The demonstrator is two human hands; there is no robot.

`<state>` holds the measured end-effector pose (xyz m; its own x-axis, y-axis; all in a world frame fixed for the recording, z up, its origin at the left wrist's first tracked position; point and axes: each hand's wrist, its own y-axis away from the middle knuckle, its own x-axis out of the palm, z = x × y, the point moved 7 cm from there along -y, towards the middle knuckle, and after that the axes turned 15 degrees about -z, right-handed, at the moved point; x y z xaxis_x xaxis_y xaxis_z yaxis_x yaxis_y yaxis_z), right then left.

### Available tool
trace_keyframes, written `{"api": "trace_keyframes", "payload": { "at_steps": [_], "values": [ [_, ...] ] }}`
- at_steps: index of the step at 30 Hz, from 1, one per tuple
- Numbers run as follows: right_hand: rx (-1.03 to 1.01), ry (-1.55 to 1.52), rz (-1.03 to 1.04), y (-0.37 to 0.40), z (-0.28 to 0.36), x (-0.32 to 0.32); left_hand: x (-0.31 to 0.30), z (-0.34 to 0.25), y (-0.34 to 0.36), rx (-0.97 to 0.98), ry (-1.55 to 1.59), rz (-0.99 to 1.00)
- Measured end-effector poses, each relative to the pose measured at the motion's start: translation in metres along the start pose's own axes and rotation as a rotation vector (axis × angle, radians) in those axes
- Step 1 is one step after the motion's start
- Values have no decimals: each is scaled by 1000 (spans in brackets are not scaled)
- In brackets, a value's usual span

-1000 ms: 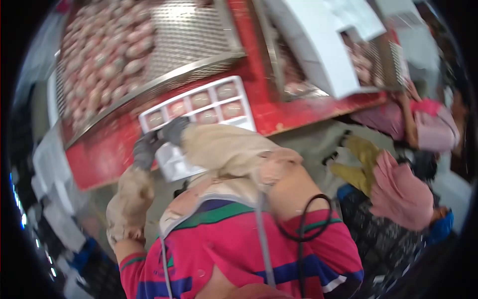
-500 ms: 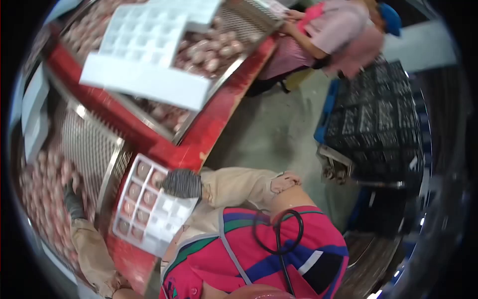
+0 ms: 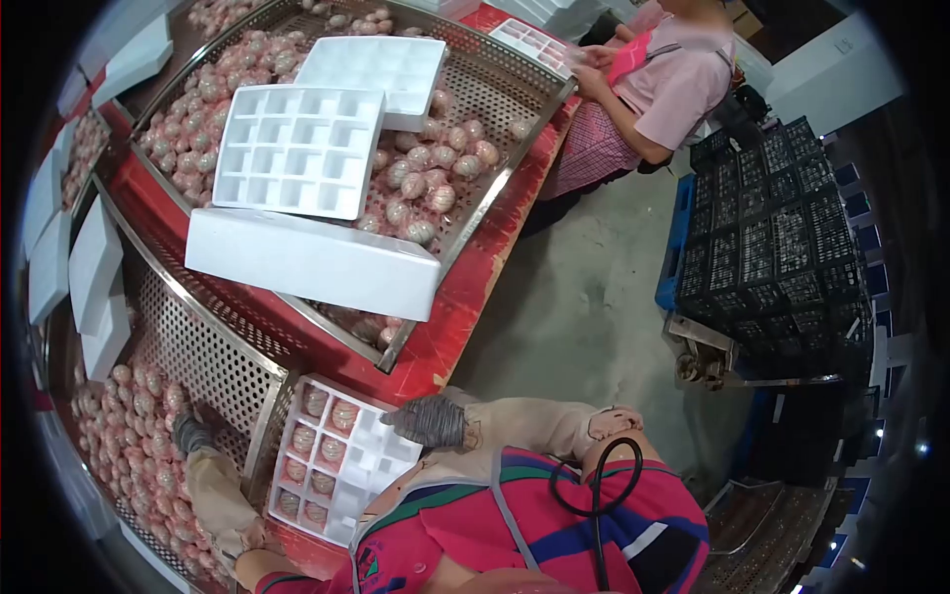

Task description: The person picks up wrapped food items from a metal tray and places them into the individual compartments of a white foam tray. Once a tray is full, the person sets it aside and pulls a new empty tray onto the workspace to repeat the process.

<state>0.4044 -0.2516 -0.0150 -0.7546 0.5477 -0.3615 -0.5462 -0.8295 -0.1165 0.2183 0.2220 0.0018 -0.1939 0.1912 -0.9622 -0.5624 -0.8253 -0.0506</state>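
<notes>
My left hand (image 3: pixel 190 434), in a dark grey glove, reaches into the reddish, pale-streaked balls (image 3: pixel 139 445) in the lower left metal tray. Its fingers are partly hidden, and their grip is unclear. My right hand (image 3: pixel 427 421), in a grey knitted glove, is at the upper right part of a white compartment tray (image 3: pixel 381 450). Its fingers look drawn together; anything between them is hidden. The two left columns of that tray hold several of the balls, one per cell, while cells on its right side are empty.
White compartment trays (image 3: pixel 297 148) and a long white foam piece (image 3: pixel 312 259) lie across a second perforated metal tray (image 3: pixel 485 79) of balls. A co-worker (image 3: pixel 683 99) stands at the red table (image 3: pixel 475 297). Stacked black crates (image 3: pixel 772 228) stand at right.
The whole view has shifted, so the trays and both hands appear further right. The left hand remains among the balls and the right hand beside the compartment tray.
</notes>
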Motion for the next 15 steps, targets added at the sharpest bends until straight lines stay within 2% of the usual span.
{"api": "trace_keyframes", "payload": {
  "at_steps": [2, 3, 5, 6, 8, 9, 10, 12, 13, 15],
  "values": [
    [-367, 152, -36, -8, 14, 10, -5, -3, 1, -27, -12, 2],
    [-371, 146, -30, -13, 16, 11, -11, -5, 1, -40, -11, 1],
    [-307, 252, 160, -21, 10, 25, -16, -11, 0, -74, 16, 2],
    [-310, 246, 170, -25, 14, 28, -13, -5, 3, -84, 13, 6],
    [-229, 315, 259, -34, 13, 35, -19, 6, 2, -126, 426, -246],
    [-233, 316, 266, -38, 12, 37, -33, 5, 4, -64, 663, -480],
    [-286, 274, 199, -40, 15, 35, -30, 8, 14, -72, 662, -477],
    [-343, 228, 140, -45, 20, 36, -80, -5, 53, -216, 1272, -562],
    [-248, 146, 118, -51, 17, 35, -127, -35, 75, 9, 1363, -706],
    [-47, -102, 113, -54, 26, 33, -194, -85, 131, 59, 1364, -677]
  ]
}}
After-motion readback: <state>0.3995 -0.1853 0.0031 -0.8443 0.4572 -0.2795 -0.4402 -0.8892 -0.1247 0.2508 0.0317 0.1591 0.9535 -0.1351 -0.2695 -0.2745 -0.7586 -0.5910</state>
